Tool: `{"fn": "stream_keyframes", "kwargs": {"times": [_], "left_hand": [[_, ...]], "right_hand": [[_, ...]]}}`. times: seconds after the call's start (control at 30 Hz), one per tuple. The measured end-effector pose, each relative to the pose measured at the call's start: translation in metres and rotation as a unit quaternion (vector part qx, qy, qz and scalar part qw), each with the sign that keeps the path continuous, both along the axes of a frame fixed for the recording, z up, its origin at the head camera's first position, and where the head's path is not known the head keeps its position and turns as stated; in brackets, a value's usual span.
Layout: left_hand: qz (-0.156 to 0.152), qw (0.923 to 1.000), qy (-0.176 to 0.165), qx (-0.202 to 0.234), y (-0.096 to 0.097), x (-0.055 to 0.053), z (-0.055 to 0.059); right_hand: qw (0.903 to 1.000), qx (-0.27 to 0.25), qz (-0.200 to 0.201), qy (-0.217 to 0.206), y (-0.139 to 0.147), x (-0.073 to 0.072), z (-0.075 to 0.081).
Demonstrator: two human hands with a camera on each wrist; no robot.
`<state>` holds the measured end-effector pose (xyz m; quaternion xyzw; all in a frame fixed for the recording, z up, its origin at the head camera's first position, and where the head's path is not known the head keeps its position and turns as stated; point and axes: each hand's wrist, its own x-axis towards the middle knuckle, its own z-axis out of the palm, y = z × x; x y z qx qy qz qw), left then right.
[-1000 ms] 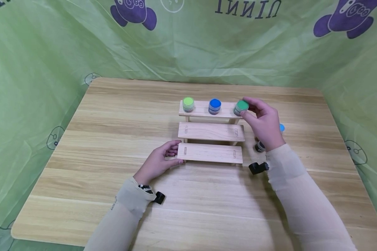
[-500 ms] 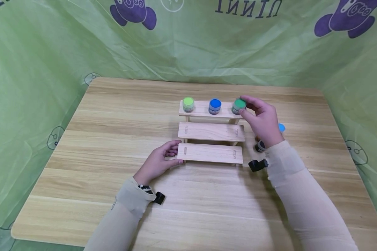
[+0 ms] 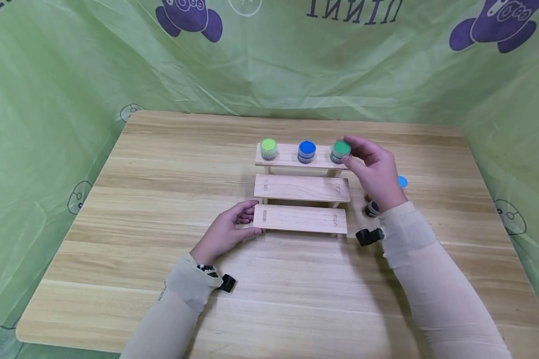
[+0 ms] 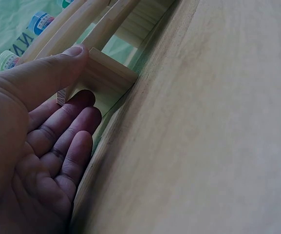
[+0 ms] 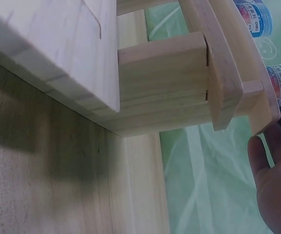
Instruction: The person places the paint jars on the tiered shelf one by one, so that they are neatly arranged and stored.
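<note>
A three-step wooden stand (image 3: pixel 302 188) stands on the table. On its top step sit three small jars: a lime-green-lidded jar (image 3: pixel 268 149) at the left, a blue-lidded jar (image 3: pixel 307 152) in the middle and a green-lidded jar (image 3: pixel 340 151) at the right. My right hand (image 3: pixel 374 167) holds the green-lidded jar between thumb and fingers, at the step's right end. With thumb at the front and fingers behind, my left hand (image 3: pixel 228 230) grips the left end of the bottom step; the left wrist view shows the thumb (image 4: pixel 74 51) against the wood.
Partly behind my right hand and wrist, a dark jar (image 3: pixel 372 209) lies on the table (image 3: pixel 161 199), and a light-blue lid (image 3: pixel 402 181) shows beyond it. A green printed cloth (image 3: pixel 269 65) hangs behind the table and at both sides.
My right hand has shifted the green-lidded jar slightly left along the top step, and it barely moves in the last half second. My left hand stays in place.
</note>
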<state>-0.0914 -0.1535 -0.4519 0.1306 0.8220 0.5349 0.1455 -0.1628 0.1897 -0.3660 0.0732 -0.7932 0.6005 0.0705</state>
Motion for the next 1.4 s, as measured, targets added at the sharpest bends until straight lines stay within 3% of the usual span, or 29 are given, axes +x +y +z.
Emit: {"fn": "stream_keyframes", "kwargs": {"times": [0.27,1.07,1.4], "left_hand": [[0.003,1.0000,-0.005,0.000,0.000,0.000,0.000],[-0.001,1.0000,0.005,0.006,0.000,-0.001,0.000],[0.000,1.0000,-0.003,0.000,0.000,0.000,-0.001]], "right_hand": [[0.9990,-0.039,0.018,0.011,0.003,0.003,-0.001],[0.9921,-0.116,-0.032,0.034,0.025,0.034,-0.002],[0.9867,-0.152,-0.043,0.036,0.032,0.047,-0.010]]}}
